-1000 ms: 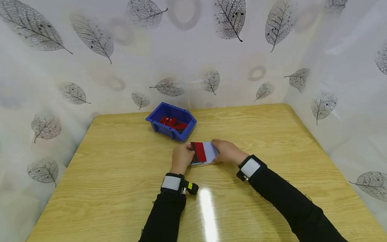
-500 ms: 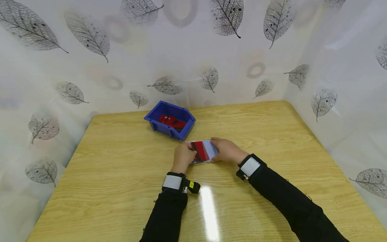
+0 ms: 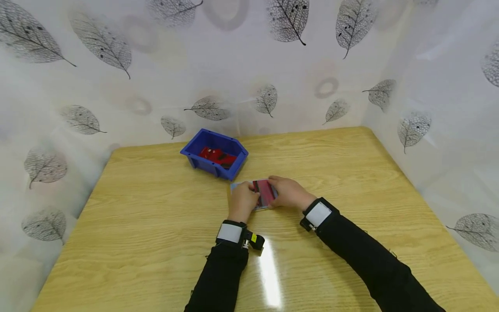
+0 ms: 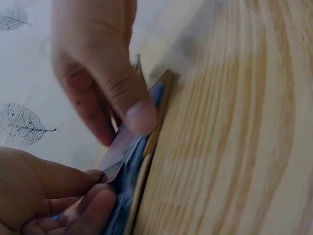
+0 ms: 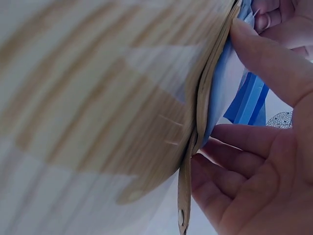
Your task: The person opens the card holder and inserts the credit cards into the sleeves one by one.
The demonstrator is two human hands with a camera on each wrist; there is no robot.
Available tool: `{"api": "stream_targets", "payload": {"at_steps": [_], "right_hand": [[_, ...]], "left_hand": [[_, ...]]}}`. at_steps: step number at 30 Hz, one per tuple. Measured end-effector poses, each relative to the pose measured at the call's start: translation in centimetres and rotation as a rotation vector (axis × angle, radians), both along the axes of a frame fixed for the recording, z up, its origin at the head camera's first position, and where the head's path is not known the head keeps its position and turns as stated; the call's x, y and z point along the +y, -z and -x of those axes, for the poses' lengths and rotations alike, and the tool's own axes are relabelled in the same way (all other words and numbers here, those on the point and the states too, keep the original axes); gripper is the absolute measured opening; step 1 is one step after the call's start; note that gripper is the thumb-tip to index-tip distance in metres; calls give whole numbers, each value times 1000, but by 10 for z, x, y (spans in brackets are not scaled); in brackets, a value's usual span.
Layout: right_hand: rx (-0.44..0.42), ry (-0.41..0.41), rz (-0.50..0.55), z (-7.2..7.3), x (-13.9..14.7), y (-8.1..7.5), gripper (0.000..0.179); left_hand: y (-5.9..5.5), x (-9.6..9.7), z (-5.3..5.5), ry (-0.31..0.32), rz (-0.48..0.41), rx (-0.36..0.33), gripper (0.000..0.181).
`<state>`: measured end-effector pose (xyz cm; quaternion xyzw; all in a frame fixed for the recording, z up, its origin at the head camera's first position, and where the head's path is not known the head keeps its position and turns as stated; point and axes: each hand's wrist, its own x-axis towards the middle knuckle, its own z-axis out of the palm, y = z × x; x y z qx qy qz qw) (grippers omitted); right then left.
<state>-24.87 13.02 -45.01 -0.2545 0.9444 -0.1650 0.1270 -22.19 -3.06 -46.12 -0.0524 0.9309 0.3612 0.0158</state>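
Observation:
A small card holder (image 3: 234,186) with clear sleeves lies open on the wooden table between both hands. In the right wrist view its tan cover (image 5: 202,105) and snap strap show edge-on. A red card (image 3: 266,191) with dark bands looks paler under a translucent sleeve. My left hand (image 3: 243,201) pinches at the card's left edge; the left wrist view shows thumb and finger together there, the exact hold partly hidden. My right hand (image 3: 290,194) grips the holder's right end, thumb on the near edge, fingers on the far edge.
A blue plastic bin (image 3: 204,167) stands just behind the holder, with several red cards (image 3: 218,157) inside. The wooden table (image 3: 148,234) reaches back to a leaf-patterned curtain (image 3: 304,112) on the back and sides.
The red card has slid right, under the translucent sleeve, and now looks paler. My left hand has followed it rightward over the holder, while my right hand stays at the right end.

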Motion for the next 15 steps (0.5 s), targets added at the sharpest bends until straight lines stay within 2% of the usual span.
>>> {"api": "stream_targets", "payload": {"at_steps": [7,12,15], "right_hand": [[-16,26,-12,1,-7,-1,84],[-5,40,-39,2,-12,-3,80],[10,40,-52,2,-14,-6,74]], "left_hand": [[-2,6,-1,25,63,24,19],[-4,9,-2,99,127,-8,12],[-3,9,-3,131,122,-7,10]]}}
